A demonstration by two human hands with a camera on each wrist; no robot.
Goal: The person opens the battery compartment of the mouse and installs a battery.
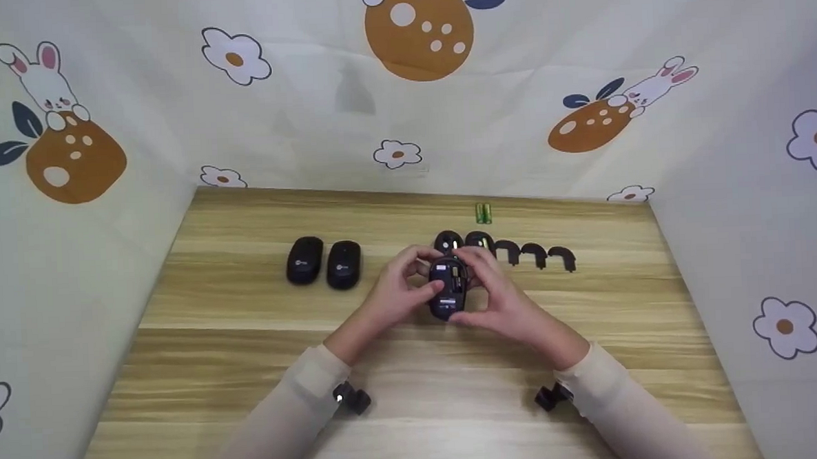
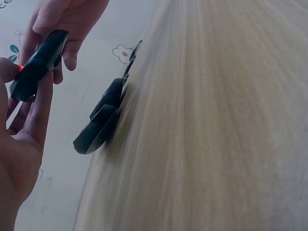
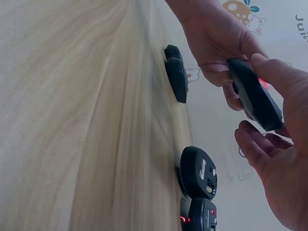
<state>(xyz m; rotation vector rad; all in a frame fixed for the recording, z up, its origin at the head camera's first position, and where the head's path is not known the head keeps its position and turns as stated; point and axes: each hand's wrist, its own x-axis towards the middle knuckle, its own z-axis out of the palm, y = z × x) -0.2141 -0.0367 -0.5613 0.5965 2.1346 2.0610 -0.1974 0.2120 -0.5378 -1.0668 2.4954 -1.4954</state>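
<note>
Both hands hold a black computer mouse [image 1: 446, 300] above the table, its underside turned up and its battery slot uncovered. A battery [image 1: 456, 276] shows in that slot. My left hand [image 1: 398, 285] grips the mouse from the left, thumb across the underside. On the other side, my right hand [image 1: 504, 298] has its thumb at the mouse's near end and its fingers at the far end. A red glow shows beside the mouse in both wrist views. Just beyond the hands lie two more upturned mice [image 1: 448, 240] [image 1: 479, 241], partly hidden.
Three black battery covers [image 1: 508, 251] [image 1: 534, 254] [image 1: 562, 257] lie in a row to the right. Two green batteries [image 1: 483, 213] are at the back of the wooden table [image 1: 263, 374]. Upright mice [image 1: 305, 260] [image 1: 344, 265] stand at left. Patterned cloth [image 1: 293, 124] surrounds the table.
</note>
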